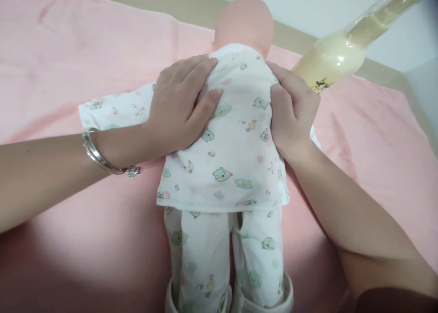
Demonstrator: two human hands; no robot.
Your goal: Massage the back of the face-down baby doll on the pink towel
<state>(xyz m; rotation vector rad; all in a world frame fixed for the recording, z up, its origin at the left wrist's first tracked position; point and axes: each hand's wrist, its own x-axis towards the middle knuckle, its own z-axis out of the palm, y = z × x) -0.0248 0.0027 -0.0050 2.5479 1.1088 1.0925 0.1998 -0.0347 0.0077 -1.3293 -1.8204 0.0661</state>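
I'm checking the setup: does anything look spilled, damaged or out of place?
Nothing looks spilled or damaged. Only the yellowish bottle catches the eye, slanting beyond the right hand on the doll; whether it really tilts, I cannot tell.

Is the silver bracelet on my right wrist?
No, the silver bracelet circles the wrist of the left hand, and the wrist of the right hand is bare.

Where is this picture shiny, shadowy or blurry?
In the head view, glare spots the pale yellow bottle and the silver bracelet shines; also in the head view, the pink cloth darkens near the bottom edge, while the printed shirt looks slightly soft, its drawings readable.
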